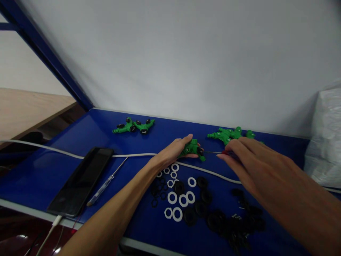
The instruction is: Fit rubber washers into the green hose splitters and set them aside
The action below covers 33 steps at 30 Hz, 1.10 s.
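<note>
My left hand [178, 149] is closed around a green plastic hose splitter [192, 147], holding it just above the blue tabletop. A black valve knob [199, 151] sits on the splitter's right side. In my right hand [243, 153] is a screwdriver with a red handle [226, 153], most of the handle hidden by my fingers. Its thin metal shaft [212, 152] points left, and the tip is at the knob; whether it sits in a screw is too small to tell. Beyond my right hand lie several green splitter bodies [225, 135].
Two green splitters with black knobs [134, 126] lie at the back left. White washers [183, 200], black rings [201, 208] and small black parts [239, 227] spread in front. A phone [82, 181], clear-handled screwdriver [102, 188] and white cable [213, 173] lie on the blue table [101, 124]. A plastic bag [326, 135] stands right.
</note>
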Tool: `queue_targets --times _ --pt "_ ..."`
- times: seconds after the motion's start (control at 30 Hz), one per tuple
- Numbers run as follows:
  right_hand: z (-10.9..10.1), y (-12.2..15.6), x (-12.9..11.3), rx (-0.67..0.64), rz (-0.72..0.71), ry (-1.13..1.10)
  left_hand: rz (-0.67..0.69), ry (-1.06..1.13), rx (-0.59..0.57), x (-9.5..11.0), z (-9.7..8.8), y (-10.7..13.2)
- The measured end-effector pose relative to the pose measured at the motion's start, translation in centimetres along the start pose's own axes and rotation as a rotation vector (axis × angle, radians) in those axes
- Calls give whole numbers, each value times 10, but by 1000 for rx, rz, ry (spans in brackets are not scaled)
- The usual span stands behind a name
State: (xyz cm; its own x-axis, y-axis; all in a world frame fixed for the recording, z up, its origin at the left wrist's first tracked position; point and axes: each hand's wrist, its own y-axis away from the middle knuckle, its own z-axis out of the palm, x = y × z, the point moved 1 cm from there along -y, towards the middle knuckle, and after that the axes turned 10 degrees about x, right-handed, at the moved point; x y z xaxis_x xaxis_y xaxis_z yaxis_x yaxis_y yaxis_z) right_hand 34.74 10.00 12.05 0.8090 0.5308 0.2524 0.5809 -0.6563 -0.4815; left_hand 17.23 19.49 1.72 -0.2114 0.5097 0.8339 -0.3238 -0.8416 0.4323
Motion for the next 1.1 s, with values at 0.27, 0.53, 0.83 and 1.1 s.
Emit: queue_targets --times 0.27,0.53,0.83,1.1 --pt "1 16 -5 113 -65 67 71 -23 -47 -3 -1 1" --pt "-1 7 -10 88 -97 168 148 -147 -52 -5 -2 -1" --pt "12 29 -3 177 -152 185 225 -225 -79 -6 -2 0" --pt "15 36 -8 133 -180 217 233 -206 -87 -9 -3 -4"
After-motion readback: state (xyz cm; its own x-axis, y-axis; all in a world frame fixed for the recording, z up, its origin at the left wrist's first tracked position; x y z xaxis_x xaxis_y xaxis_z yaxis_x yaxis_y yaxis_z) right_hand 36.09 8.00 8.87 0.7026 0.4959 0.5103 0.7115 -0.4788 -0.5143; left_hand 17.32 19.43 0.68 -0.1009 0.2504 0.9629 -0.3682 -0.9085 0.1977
